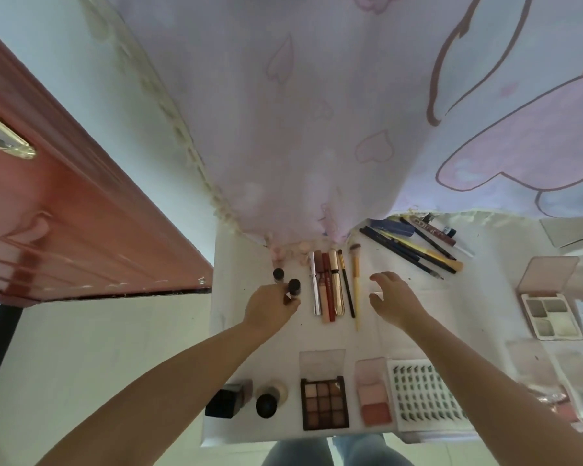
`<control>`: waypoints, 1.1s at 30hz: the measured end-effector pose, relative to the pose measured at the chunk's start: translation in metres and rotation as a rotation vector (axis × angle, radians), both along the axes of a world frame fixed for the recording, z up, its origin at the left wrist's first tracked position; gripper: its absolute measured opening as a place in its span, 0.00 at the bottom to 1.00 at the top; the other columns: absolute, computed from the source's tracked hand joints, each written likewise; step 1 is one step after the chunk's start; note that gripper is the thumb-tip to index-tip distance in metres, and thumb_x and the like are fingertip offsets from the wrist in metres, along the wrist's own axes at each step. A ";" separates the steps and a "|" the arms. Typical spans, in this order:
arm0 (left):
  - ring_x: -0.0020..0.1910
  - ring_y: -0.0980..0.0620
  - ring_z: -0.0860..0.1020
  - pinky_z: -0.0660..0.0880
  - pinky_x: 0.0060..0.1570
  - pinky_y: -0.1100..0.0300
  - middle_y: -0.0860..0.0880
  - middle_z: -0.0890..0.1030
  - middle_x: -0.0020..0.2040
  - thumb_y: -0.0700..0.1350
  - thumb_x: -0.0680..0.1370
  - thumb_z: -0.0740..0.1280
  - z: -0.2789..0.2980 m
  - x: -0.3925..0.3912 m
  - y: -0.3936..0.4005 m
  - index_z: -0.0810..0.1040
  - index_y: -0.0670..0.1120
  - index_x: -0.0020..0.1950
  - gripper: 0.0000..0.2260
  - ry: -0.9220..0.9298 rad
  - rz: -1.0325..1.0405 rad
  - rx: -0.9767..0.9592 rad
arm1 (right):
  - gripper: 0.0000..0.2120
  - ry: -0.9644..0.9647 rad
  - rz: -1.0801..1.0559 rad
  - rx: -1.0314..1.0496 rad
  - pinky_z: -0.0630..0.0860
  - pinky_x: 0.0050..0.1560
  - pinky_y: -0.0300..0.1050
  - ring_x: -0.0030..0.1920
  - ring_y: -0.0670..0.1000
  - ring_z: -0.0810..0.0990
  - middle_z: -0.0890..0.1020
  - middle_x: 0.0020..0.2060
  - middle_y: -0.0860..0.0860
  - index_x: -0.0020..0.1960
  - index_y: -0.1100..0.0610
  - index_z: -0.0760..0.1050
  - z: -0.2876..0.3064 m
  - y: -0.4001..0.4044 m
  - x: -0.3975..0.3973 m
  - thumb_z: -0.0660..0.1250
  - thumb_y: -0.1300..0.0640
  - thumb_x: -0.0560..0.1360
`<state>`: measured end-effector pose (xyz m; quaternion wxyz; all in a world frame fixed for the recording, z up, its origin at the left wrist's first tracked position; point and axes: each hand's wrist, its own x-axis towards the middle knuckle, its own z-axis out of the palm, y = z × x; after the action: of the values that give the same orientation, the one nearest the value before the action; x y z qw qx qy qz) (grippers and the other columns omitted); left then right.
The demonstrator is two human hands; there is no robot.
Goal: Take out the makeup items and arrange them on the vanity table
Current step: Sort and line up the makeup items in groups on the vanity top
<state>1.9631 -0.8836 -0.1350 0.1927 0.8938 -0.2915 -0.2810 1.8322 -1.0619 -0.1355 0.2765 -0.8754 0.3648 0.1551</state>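
Sheer cloth curtain (317, 112), glossy door (81, 213)

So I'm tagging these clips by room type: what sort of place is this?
Probably a bedroom or dressing corner at home. A white vanity table holds an eyeshadow palette and makeup brushes, a pink cartoon-print curtain hangs behind it, and a reddish wooden door stands at the left.

Your arms and legs, seen from above

Both your forearms are bare, no sleeves or jewellery; below the vanity table (249, 435) edge, you wear blue jeans (337, 452).
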 end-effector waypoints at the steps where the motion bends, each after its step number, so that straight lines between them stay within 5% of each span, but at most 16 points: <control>1: 0.45 0.46 0.79 0.72 0.45 0.58 0.43 0.82 0.43 0.46 0.77 0.62 -0.003 -0.003 -0.003 0.78 0.41 0.46 0.10 0.002 0.010 0.010 | 0.21 -0.003 -0.006 -0.005 0.65 0.64 0.43 0.66 0.53 0.68 0.67 0.68 0.55 0.68 0.60 0.64 -0.002 0.000 0.000 0.59 0.60 0.76; 7: 0.37 0.48 0.76 0.70 0.37 0.59 0.47 0.78 0.34 0.44 0.77 0.60 -0.010 -0.021 -0.024 0.77 0.40 0.46 0.10 0.072 0.206 -0.030 | 0.19 0.002 -0.017 -0.023 0.66 0.65 0.43 0.67 0.53 0.67 0.66 0.68 0.54 0.67 0.59 0.67 -0.006 -0.002 0.002 0.58 0.59 0.77; 12: 0.42 0.45 0.78 0.68 0.38 0.60 0.41 0.80 0.42 0.43 0.78 0.60 -0.013 -0.026 -0.042 0.76 0.38 0.48 0.09 0.069 0.381 -0.103 | 0.16 0.031 0.036 -0.016 0.66 0.65 0.44 0.68 0.51 0.66 0.63 0.70 0.51 0.63 0.58 0.72 -0.006 -0.009 -0.003 0.57 0.59 0.77; 16: 0.38 0.49 0.72 0.67 0.39 0.59 0.41 0.79 0.43 0.43 0.78 0.60 -0.018 -0.029 -0.047 0.75 0.38 0.49 0.09 0.054 0.476 -0.089 | 0.16 0.042 0.062 -0.002 0.68 0.64 0.46 0.68 0.51 0.65 0.63 0.70 0.51 0.63 0.57 0.72 -0.007 -0.012 -0.005 0.58 0.59 0.77; 24: 0.33 0.52 0.69 0.62 0.29 0.61 0.52 0.69 0.30 0.44 0.78 0.60 -0.022 -0.027 -0.055 0.73 0.43 0.44 0.07 0.042 0.491 -0.058 | 0.16 0.048 0.134 0.005 0.67 0.64 0.45 0.68 0.51 0.64 0.63 0.70 0.50 0.64 0.56 0.71 -0.007 -0.018 -0.007 0.58 0.58 0.77; 28: 0.36 0.50 0.70 0.66 0.35 0.59 0.47 0.74 0.38 0.43 0.78 0.59 -0.020 -0.027 -0.057 0.74 0.40 0.50 0.08 0.059 0.515 -0.029 | 0.16 -0.033 0.116 -0.004 0.66 0.64 0.43 0.65 0.52 0.69 0.70 0.66 0.53 0.64 0.58 0.70 -0.004 -0.032 -0.010 0.58 0.59 0.77; 33: 0.40 0.48 0.75 0.69 0.39 0.59 0.42 0.80 0.46 0.40 0.78 0.58 -0.014 -0.032 -0.057 0.72 0.40 0.60 0.12 0.104 0.544 -0.044 | 0.13 -0.101 -0.058 -0.335 0.70 0.55 0.49 0.56 0.59 0.74 0.78 0.55 0.59 0.58 0.62 0.75 0.000 -0.068 -0.022 0.60 0.61 0.75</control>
<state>1.9307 -0.9403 -0.1490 0.2954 0.9191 -0.0366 -0.2581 1.8097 -1.1300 -0.1353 0.1490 -0.9051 0.3962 0.0401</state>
